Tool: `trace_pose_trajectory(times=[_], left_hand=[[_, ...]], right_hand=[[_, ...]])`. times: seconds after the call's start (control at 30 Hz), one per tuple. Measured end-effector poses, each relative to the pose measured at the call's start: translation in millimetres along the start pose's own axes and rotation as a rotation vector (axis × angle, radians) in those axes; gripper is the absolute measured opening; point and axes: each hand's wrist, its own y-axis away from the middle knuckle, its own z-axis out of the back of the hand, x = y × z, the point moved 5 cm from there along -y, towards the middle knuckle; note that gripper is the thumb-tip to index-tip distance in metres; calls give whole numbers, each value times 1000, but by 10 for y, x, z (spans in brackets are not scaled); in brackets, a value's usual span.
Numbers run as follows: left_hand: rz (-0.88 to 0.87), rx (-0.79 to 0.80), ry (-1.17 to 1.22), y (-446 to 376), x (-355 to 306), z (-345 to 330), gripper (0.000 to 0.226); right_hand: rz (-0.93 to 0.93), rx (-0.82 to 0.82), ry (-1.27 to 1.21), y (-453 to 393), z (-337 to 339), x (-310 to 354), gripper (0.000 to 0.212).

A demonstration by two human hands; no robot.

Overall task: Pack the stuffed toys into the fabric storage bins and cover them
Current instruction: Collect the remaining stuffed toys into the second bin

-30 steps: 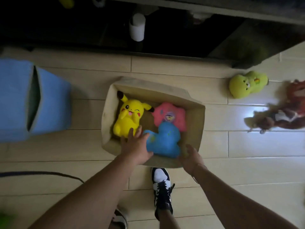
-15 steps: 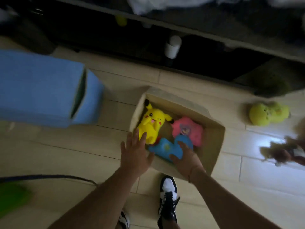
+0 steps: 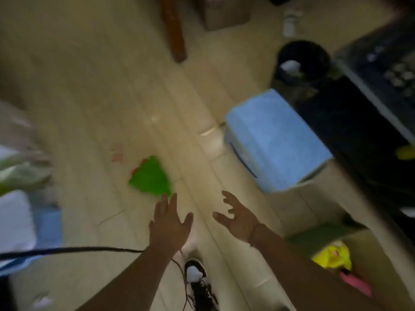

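Observation:
The view is blurred by motion. A green stuffed toy (image 3: 150, 177) lies on the wooden floor just beyond my left hand (image 3: 169, 223), whose fingers are spread and hold nothing. My right hand (image 3: 238, 217) hovers beside it with fingers loosely spread, also empty. A blue fabric bin (image 3: 278, 140) lies on its side at the right. At the lower right stands the beige fabric bin (image 3: 314, 237), with a yellow stuffed toy (image 3: 333, 258) and a pink stuffed toy (image 3: 357, 285) inside it.
A black cable (image 3: 67, 250) runs across the floor at the left. My shoe (image 3: 197, 281) is below my hands. A dark round bucket (image 3: 303, 60) and black furniture (image 3: 370, 104) stand at the right, a wooden leg (image 3: 174, 28) at the top, white and blue things (image 3: 15, 223) at the left.
The view has swung left, away from the beige bin, which now sits at the lower right. Both hands have left the bin and its toys and now reach over the floor by a green toy.

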Motion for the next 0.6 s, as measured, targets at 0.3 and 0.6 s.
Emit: trace_pose_trajectory(times=[0.3, 0.6], left_hand=[[304, -1, 202, -542, 1486, 933, 70], [627, 171, 795, -1621, 1945, 901, 52]], right_hand=[[-64, 205, 74, -939, -1288, 1212, 88], [-258, 233, 145, -2335, -1401, 1520, 59]])
